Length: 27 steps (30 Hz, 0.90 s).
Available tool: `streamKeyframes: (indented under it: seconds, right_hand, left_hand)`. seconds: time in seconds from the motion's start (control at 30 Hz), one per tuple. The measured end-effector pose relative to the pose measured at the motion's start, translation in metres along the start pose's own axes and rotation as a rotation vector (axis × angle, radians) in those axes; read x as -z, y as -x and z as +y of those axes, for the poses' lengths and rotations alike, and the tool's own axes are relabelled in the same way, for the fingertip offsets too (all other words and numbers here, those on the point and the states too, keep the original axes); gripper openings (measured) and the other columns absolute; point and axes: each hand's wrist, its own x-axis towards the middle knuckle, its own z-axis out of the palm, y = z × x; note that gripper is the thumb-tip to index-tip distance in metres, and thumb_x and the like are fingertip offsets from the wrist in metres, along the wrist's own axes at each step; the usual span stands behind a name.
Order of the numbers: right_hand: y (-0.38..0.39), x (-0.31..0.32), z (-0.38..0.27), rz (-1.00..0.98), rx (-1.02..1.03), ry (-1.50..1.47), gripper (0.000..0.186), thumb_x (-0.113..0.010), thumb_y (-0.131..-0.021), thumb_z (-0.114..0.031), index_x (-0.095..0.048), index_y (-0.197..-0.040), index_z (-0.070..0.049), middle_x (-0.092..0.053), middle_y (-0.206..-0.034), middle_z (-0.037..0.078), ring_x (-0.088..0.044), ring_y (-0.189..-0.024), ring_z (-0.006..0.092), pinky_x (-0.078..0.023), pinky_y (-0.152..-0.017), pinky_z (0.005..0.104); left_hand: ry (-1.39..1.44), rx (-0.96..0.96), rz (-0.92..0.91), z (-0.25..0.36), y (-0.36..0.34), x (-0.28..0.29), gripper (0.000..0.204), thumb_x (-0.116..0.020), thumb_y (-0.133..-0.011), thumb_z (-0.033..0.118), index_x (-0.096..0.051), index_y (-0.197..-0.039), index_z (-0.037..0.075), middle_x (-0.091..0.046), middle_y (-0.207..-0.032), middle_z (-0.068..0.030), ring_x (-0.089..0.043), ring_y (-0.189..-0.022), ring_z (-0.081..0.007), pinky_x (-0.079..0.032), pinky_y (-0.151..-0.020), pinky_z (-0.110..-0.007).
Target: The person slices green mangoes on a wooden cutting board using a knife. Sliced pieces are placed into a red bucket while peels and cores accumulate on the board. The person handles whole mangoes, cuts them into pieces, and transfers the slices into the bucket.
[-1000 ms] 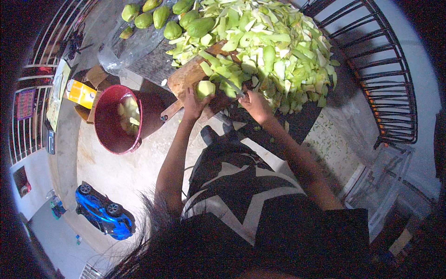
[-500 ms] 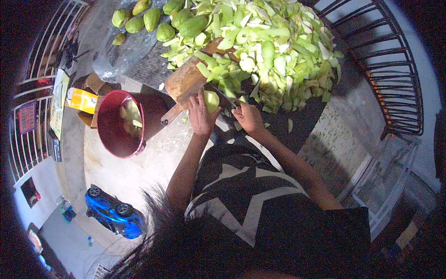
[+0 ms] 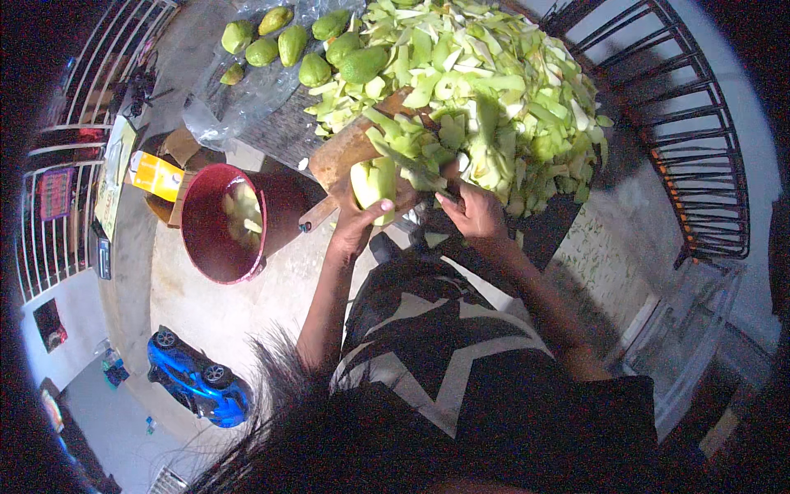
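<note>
My left hand is closed around a peeled pale green fruit, its thumb lying across the near end. The fruit is upright over a wooden chopping board whose handle points toward the bucket. My right hand is closed on a knife, at the near edge of a big heap of green peelings. The knife is hard to make out against the peelings, and the fingers partly hide its handle. Several unpeeled green fruits lie to the left of the heap.
A dark red bucket with pale pieces inside stands on the floor at left, before a cardboard box and a yellow carton. Clear plastic sheeting lies beneath the whole fruits. A blue toy car is lower left; a black metal rack stands right.
My left hand has turned the fruit upright, with its thumb now in front. My right hand has moved away from it to the right, toward the peelings. The whole view has shifted slightly.
</note>
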Motion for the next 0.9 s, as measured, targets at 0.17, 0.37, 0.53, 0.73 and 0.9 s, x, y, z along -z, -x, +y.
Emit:
streamKeyframes:
  seconds: [0.17, 0.37, 0.53, 0.73, 0.9]
  right_hand:
    - [-0.010, 0.024, -0.022, 0.028, 0.369, 0.106, 0.023, -0.066, -0.069, -0.011, -0.048, -0.083, -0.005, -0.056, -0.072, 0.015, -0.058, -0.070, 0.0357, -0.045, -0.060, 0.0431]
    - [-0.010, 0.023, -0.033, 0.002, 0.440, 0.195, 0.028, -0.067, -0.064, -0.005, -0.049, -0.085, -0.007, -0.054, -0.073, 0.015, -0.058, -0.070, 0.0354, -0.044, -0.059, 0.0447]
    - [-0.012, 0.019, -0.042, 0.012, 0.472, 0.269, 0.027, -0.067, -0.064, -0.004, -0.049, -0.085, -0.007, -0.054, -0.075, 0.015, -0.058, -0.070, 0.0357, -0.045, -0.059, 0.0446]
    - [-0.009, 0.012, -0.047, -0.019, 0.480, 0.317, 0.024, -0.065, -0.067, -0.008, -0.049, -0.084, -0.008, -0.054, -0.073, 0.014, -0.058, -0.070, 0.0352, -0.046, -0.059, 0.0450]
    - [-0.011, 0.003, -0.047, -0.011, 0.446, 0.394, 0.020, -0.064, -0.068, -0.008, -0.049, -0.082, -0.007, -0.055, -0.071, 0.015, -0.059, -0.071, 0.0340, -0.046, -0.060, 0.0451]
  left_hand:
    - [0.022, -0.102, -0.005, -0.008, -0.002, 0.002, 0.079, -0.074, -0.064, 0.005, -0.030, -0.130, 0.004, -0.047, -0.119, -0.0090, -0.048, -0.108, -0.0202, -0.039, -0.096, -0.035]
    - [-0.047, -0.191, 0.022, -0.015, -0.001, 0.002, 0.080, -0.075, -0.066, 0.009, -0.027, -0.130, 0.005, -0.049, -0.118, -0.0071, -0.048, -0.106, -0.0169, -0.040, -0.092, -0.031]
    - [-0.105, -0.207, 0.070, -0.026, 0.002, 0.009, 0.070, -0.074, -0.069, 0.013, -0.034, -0.126, 0.002, -0.051, -0.114, -0.0072, -0.049, -0.103, -0.0172, -0.040, -0.090, -0.030]
    - [-0.176, -0.261, 0.138, -0.029, 0.005, 0.013, 0.059, -0.068, -0.074, 0.014, -0.038, -0.123, 0.000, -0.052, -0.114, -0.0093, -0.051, -0.100, -0.0176, -0.041, -0.090, -0.030]
    - [-0.215, -0.177, 0.107, -0.035, 0.006, 0.028, 0.060, -0.065, -0.072, 0.011, -0.038, -0.124, 0.001, -0.050, -0.117, -0.0104, -0.051, -0.101, -0.0196, -0.041, -0.089, -0.030]
